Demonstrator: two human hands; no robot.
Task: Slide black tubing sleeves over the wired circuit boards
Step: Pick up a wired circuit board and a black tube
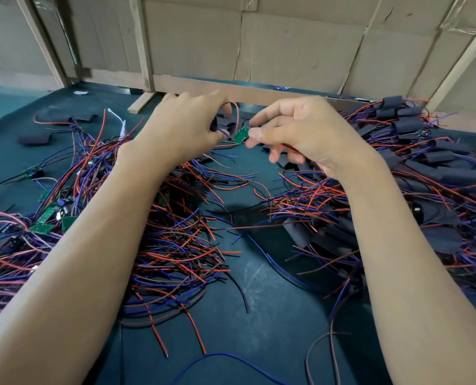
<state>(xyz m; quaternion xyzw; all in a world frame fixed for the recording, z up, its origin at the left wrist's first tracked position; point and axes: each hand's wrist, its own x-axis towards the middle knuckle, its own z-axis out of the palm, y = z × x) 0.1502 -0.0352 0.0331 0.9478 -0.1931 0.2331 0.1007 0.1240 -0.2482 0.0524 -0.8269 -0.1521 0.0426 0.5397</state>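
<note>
Now, in hand: right hand (300, 134) pinches a bare green board (241, 134); left hand (187, 126) grips its wires, perhaps a sleeve.
Done: sleeved boards (431, 162) heaped right.
Left: bare boards (48, 215) tangled near left.

A small assembly workshop, by the look of it, rough and makeshift. The bench (273, 315) is covered in dark green matting, and heaps of red, blue and black wires (175, 245) sprawl across it. Bare green circuit boards (48, 215) lie tangled in the left heap; black sleeves (414, 126) pile up on the right. Behind the bench, flattened cardboard (286, 43) is fixed to a plain timber frame (141, 43) as a wall, some seams taped.
</note>
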